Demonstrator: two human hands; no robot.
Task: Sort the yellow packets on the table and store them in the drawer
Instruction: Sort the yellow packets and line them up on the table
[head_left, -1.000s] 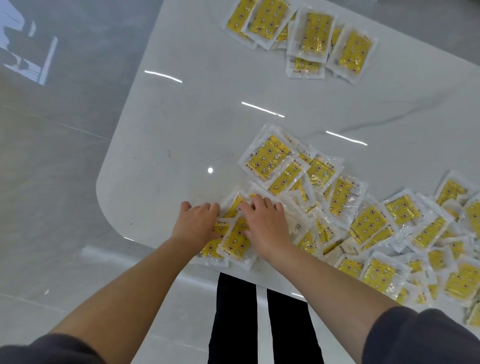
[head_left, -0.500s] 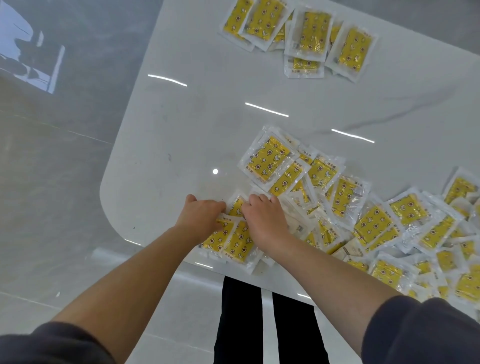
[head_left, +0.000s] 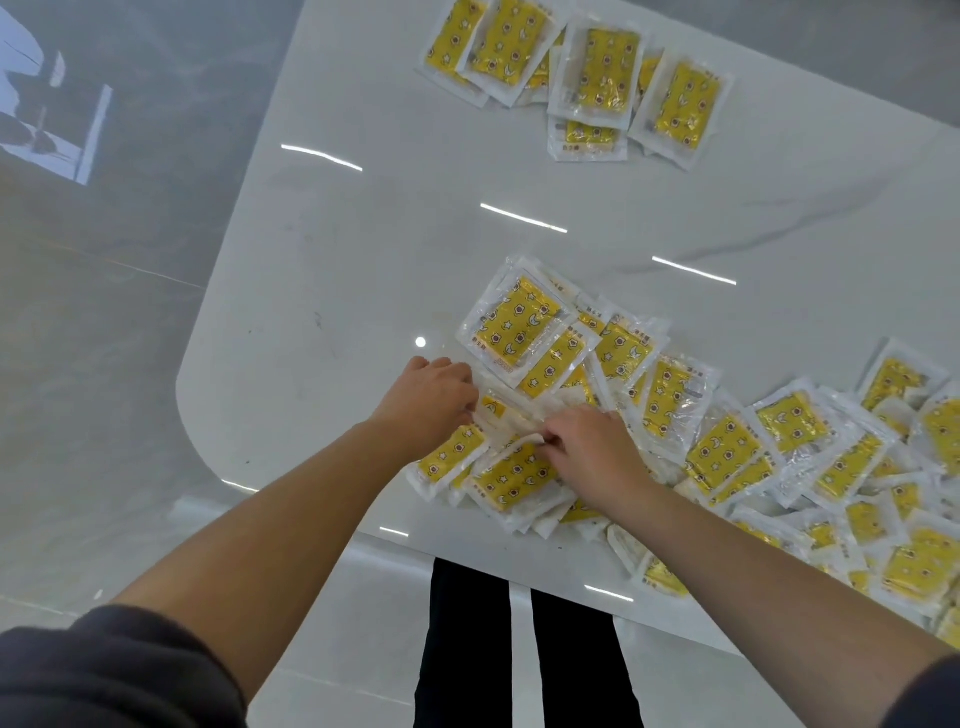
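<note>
Left hand and right hand, fingers curled, gripping packets at table's near edge; separate cluster at table's far edge.

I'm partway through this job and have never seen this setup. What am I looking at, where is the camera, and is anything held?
No machine: a person works with bare hands, and the one camera sits on their head, looking forward and down. The left hand and right hand meet over the near end of a loose heap of yellow packets on a white table. The right hand pinches the upper edge of one yellow packet; the left hand's fingers curl onto the packets beside it, but whether it grips one cannot be told. A smaller group of packets lies apart at the far end. Below show black trousers and grey floor. No drawer is in view.
</note>
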